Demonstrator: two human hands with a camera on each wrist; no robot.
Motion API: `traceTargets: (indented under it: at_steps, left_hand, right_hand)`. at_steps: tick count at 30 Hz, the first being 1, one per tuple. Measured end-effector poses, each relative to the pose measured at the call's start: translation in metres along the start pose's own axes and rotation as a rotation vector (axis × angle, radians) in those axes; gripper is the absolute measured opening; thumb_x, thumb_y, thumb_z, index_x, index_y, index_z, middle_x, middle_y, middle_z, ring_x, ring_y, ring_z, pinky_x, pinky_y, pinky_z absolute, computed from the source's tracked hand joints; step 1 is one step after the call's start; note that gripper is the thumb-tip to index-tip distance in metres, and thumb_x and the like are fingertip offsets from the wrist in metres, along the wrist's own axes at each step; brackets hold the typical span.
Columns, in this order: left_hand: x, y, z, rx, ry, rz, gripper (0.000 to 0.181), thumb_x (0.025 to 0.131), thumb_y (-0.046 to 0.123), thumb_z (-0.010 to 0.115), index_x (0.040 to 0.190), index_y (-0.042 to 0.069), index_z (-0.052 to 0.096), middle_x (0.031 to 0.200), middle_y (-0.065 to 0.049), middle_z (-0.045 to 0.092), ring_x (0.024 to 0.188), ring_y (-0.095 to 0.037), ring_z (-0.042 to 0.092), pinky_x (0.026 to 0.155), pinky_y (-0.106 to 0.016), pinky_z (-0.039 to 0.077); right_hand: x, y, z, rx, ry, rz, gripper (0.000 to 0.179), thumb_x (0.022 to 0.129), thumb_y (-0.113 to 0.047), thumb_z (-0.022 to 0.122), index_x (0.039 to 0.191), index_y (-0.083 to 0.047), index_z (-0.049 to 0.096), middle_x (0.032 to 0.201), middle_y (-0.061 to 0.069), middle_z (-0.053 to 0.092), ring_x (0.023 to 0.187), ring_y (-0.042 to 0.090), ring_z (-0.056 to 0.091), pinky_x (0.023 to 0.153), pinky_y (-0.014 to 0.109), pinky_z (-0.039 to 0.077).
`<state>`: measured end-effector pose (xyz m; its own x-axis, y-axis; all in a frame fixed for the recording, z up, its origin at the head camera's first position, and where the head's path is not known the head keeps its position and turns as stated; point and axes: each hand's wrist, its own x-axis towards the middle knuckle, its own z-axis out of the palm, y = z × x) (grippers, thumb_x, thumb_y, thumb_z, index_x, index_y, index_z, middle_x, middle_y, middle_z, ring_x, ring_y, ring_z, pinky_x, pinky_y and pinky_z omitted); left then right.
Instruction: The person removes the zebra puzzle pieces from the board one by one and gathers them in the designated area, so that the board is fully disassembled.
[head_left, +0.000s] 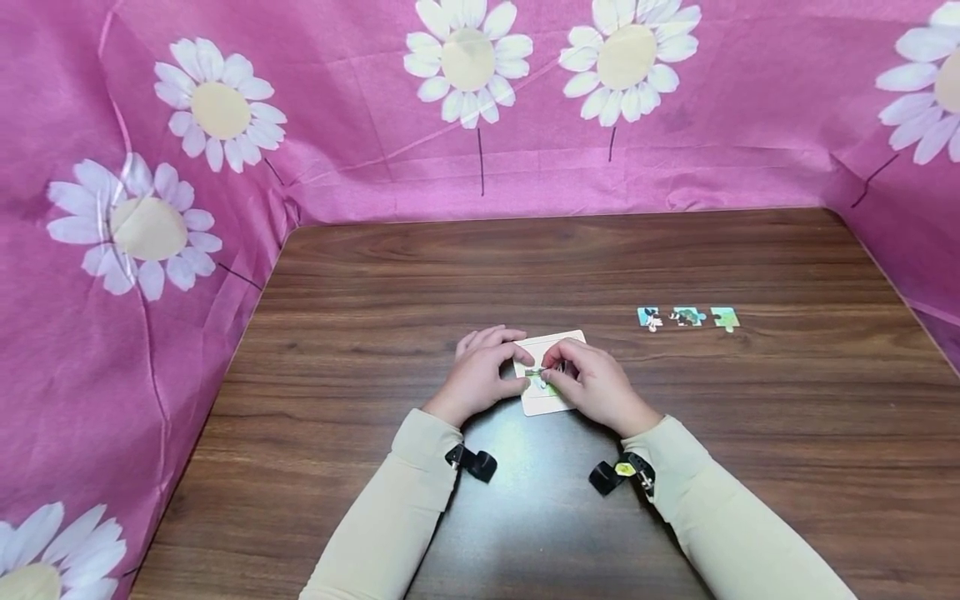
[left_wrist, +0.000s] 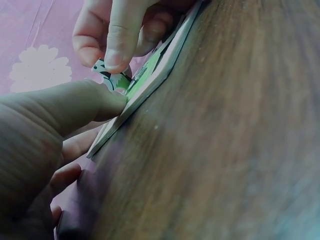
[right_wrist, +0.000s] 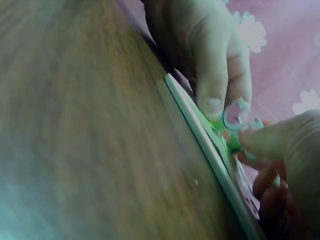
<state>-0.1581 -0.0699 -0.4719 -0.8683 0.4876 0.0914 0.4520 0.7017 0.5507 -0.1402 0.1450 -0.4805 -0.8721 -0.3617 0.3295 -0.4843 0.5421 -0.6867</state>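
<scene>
A small pale-bordered puzzle board point(head_left: 553, 406) lies on the table, with a green picture area inside its frame. My left hand point(head_left: 480, 371) holds the board at its left side, thumb and index fingertips on it, the other fingers spread past its far left edge. Between thumb and fingers, my right hand point(head_left: 596, 383) pinches a puzzle piece point(left_wrist: 112, 77) with green, white and black print. That piece stands tilted over the board's picture area, right by the left thumb point(right_wrist: 212, 97). Much of the board is hidden under both hands.
Three loose puzzle pieces lie in a row right of the board: a blue-and-white one point(head_left: 648, 317), a dark-patterned one point(head_left: 687, 317) and a green one point(head_left: 725, 318). Pink cloth point(head_left: 337, 108) with white daisies borders the brown wooden table point(head_left: 420, 275).
</scene>
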Motion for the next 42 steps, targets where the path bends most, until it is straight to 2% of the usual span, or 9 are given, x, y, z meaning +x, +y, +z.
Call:
traceTargets:
  at_steps: [5,8,10,13,17,25,32,42]
  left_hand:
    - [0.0,0.001,-0.001,0.0,-0.013,-0.002,0.023,0.081,0.027,0.077,0.103,0.023,0.073,0.143,0.003,0.057,0.143,-0.026,0.038,0.116,-0.054,0.018]
    - [-0.001,0.001,-0.001,-0.001,-0.014,-0.005,0.022,0.082,0.028,0.077,0.103,0.023,0.073,0.143,0.003,0.057,0.143,-0.026,0.038,0.116,-0.055,0.018]
    - [-0.001,0.001,0.0,-0.004,-0.009,-0.003,0.021,0.082,0.027,0.077,0.103,0.023,0.073,0.143,0.002,0.057,0.143,-0.026,0.038,0.117,-0.056,0.018]
    - [-0.001,0.001,-0.001,-0.002,-0.004,-0.001,0.021,0.082,0.026,0.077,0.102,0.022,0.073,0.143,0.002,0.057,0.143,-0.027,0.038,0.117,-0.057,0.018]
    - [0.0,0.001,0.0,0.004,0.0,0.003,0.02,0.082,0.027,0.076,0.102,0.024,0.074,0.143,0.003,0.057,0.143,-0.026,0.038,0.117,-0.055,0.017]
    - [0.001,0.001,0.002,0.014,-0.005,-0.004,0.022,0.084,0.038,0.078,0.102,0.026,0.074,0.143,0.003,0.056,0.143,-0.026,0.037,0.116,-0.053,0.018]
    - [0.0,0.001,0.002,0.018,0.0,0.004,0.022,0.083,0.036,0.079,0.1,0.023,0.073,0.143,0.002,0.056,0.142,-0.027,0.038,0.116,-0.054,0.018]
    - [0.0,0.001,0.002,-0.003,-0.002,-0.008,0.017,0.082,0.033,0.079,0.091,0.02,0.073,0.143,0.001,0.056,0.143,-0.028,0.038,0.117,-0.057,0.016]
  right_hand:
    - [-0.001,0.004,-0.001,0.138,-0.014,-0.067,0.014,0.083,-0.005,0.079,0.088,-0.016,0.072,0.081,-0.01,0.062,0.071,0.007,0.053,0.064,0.024,0.043]
    - [0.0,0.003,0.0,0.154,-0.004,-0.06,0.013,0.084,-0.004,0.078,0.09,-0.015,0.074,0.08,-0.009,0.063,0.07,0.007,0.053,0.063,0.023,0.043]
    - [0.001,0.001,0.0,0.132,0.01,-0.054,0.013,0.084,-0.004,0.078,0.094,-0.012,0.076,0.079,-0.008,0.063,0.068,0.007,0.052,0.061,0.024,0.042]
    - [0.003,-0.001,0.001,0.033,0.014,-0.048,0.016,0.086,-0.008,0.077,0.101,-0.013,0.077,0.08,-0.01,0.061,0.066,0.005,0.05,0.059,0.025,0.041]
    - [0.003,-0.002,0.002,-0.066,0.002,-0.049,0.017,0.086,-0.011,0.077,0.1,-0.019,0.078,0.084,-0.013,0.062,0.065,0.003,0.05,0.06,0.027,0.042]
    - [0.002,0.0,0.002,-0.043,0.006,-0.05,0.012,0.085,-0.011,0.077,0.095,-0.018,0.078,0.082,-0.013,0.063,0.065,0.004,0.05,0.061,0.028,0.042]
    - [0.003,-0.001,0.002,-0.077,-0.002,-0.005,0.007,0.088,-0.014,0.074,0.093,-0.017,0.072,0.07,-0.013,0.053,0.059,0.005,0.046,0.056,0.028,0.039]
    - [0.005,-0.008,0.004,-0.076,0.015,0.137,0.007,0.087,-0.017,0.073,0.093,-0.014,0.072,0.068,-0.01,0.055,0.06,0.008,0.048,0.058,0.031,0.04]
